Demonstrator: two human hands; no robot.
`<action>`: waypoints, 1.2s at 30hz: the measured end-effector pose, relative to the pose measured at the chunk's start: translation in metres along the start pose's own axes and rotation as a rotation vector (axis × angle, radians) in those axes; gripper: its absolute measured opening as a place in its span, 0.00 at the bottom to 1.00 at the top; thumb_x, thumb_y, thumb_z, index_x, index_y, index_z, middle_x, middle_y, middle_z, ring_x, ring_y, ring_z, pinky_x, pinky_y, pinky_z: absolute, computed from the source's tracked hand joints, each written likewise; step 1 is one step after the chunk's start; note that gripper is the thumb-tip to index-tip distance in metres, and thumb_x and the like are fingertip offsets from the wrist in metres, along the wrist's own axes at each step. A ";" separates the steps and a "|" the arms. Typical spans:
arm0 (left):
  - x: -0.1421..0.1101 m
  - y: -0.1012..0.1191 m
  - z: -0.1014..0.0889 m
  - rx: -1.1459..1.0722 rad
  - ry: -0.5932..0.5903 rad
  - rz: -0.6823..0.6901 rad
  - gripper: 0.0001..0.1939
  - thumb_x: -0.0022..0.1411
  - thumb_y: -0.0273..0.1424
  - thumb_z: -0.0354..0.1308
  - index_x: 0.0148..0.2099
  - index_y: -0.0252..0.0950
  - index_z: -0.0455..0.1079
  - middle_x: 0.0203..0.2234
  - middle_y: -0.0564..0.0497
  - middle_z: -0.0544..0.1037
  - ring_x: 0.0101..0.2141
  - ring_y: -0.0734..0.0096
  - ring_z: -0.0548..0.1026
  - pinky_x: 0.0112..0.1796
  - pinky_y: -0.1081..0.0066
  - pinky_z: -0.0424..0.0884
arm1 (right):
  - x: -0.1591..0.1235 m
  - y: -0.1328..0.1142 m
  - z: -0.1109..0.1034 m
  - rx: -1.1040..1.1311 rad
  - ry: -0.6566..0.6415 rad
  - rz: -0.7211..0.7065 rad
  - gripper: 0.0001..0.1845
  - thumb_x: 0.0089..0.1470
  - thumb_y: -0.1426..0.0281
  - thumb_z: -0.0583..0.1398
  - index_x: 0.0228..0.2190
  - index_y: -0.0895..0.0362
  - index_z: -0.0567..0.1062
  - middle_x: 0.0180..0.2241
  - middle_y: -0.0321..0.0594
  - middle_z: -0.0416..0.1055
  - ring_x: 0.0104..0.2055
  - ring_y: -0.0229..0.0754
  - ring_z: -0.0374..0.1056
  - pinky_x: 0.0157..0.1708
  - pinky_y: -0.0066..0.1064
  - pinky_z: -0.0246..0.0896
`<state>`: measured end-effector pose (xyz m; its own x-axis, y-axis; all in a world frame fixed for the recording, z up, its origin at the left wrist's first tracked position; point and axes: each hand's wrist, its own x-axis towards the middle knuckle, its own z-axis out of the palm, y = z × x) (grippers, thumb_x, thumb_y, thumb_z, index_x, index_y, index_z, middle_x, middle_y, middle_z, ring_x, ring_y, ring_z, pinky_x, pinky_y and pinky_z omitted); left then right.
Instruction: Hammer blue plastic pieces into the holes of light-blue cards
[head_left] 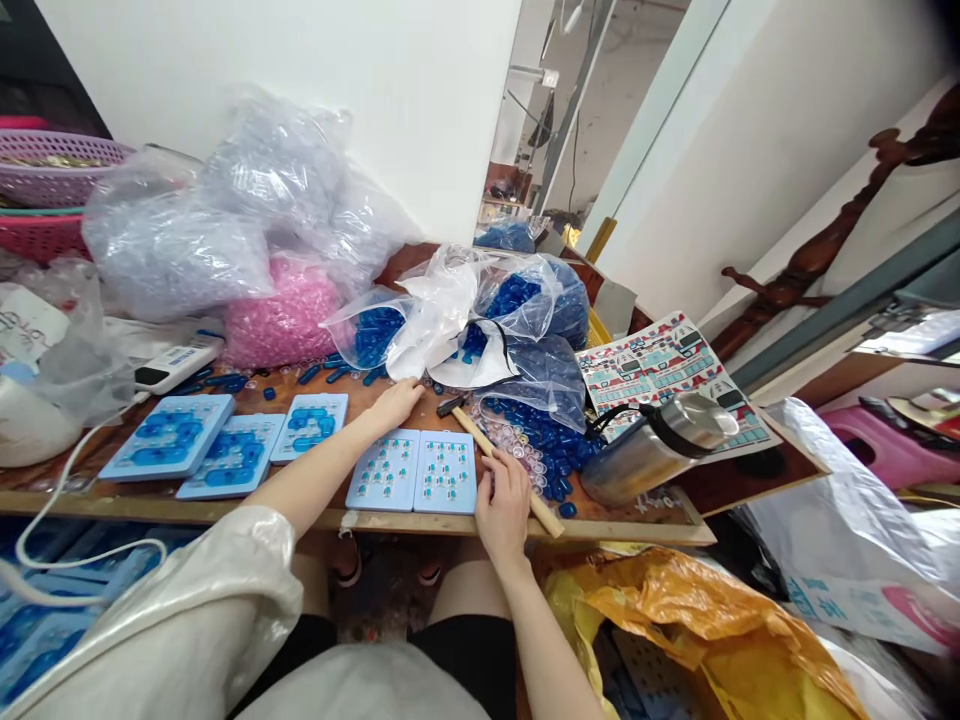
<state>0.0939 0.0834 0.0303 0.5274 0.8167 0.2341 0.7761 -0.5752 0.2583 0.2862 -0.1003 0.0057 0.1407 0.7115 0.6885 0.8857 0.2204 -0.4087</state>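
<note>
Pale smooth wood on that hammer handle point(476, 435) at six o'clock, glossy steel on the flask point(652, 450) at four, crinkly clear plastic bags point(525, 300) at twelve, matt blue plastic trays point(169, 437) at nine!

no legible text: handwritten marks on a white paper label point(30, 325), far left; blue printed characters on a white bag point(847, 605), near right; both too blurred to read.

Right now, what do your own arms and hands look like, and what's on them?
The left hand and right hand are bare, with no gloves. A loose, glossy white sleeve ends above the bare left forearm.
</note>
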 end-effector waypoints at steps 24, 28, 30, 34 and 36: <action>-0.035 -0.034 -0.024 0.016 0.006 -0.143 0.11 0.59 0.29 0.46 0.39 0.31 0.67 0.37 0.42 0.70 0.39 0.62 0.70 0.42 0.65 0.66 | 0.001 -0.001 0.003 -0.079 -0.007 -0.026 0.12 0.55 0.74 0.49 0.37 0.59 0.70 0.43 0.47 0.66 0.49 0.45 0.58 0.48 0.42 0.53; -0.053 -0.026 -0.039 -0.158 0.017 -0.137 0.11 0.58 0.32 0.46 0.38 0.32 0.67 0.33 0.47 0.73 0.35 0.67 0.71 0.39 0.69 0.66 | 0.001 -0.001 0.004 -0.087 -0.025 -0.017 0.12 0.55 0.74 0.49 0.37 0.59 0.69 0.43 0.46 0.66 0.49 0.44 0.58 0.49 0.41 0.52; -0.066 -0.020 -0.049 -0.313 -0.009 -0.137 0.12 0.58 0.34 0.47 0.40 0.34 0.66 0.31 0.50 0.74 0.33 0.70 0.72 0.36 0.72 0.65 | 0.000 -0.001 0.004 -0.091 -0.033 -0.012 0.12 0.55 0.74 0.49 0.37 0.59 0.70 0.43 0.46 0.66 0.49 0.44 0.58 0.49 0.40 0.52; -0.095 -0.014 -0.062 -0.383 -0.127 -0.058 0.13 0.59 0.36 0.48 0.41 0.35 0.67 0.34 0.51 0.75 0.33 0.71 0.72 0.36 0.73 0.65 | 0.002 0.001 0.004 -0.102 -0.066 -0.011 0.12 0.55 0.73 0.49 0.39 0.59 0.69 0.44 0.46 0.65 0.49 0.44 0.57 0.49 0.38 0.51; -0.105 -0.015 -0.062 -0.328 -0.134 -0.009 0.12 0.59 0.35 0.49 0.41 0.34 0.68 0.36 0.49 0.74 0.36 0.69 0.71 0.38 0.71 0.64 | 0.008 0.003 0.004 -0.137 -0.098 0.001 0.13 0.55 0.72 0.49 0.41 0.60 0.69 0.45 0.46 0.64 0.49 0.44 0.57 0.49 0.38 0.49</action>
<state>0.0052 0.0035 0.0596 0.5785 0.8082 0.1105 0.6402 -0.5338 0.5524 0.2881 -0.0918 0.0076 0.1038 0.7751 0.6232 0.9385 0.1310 -0.3194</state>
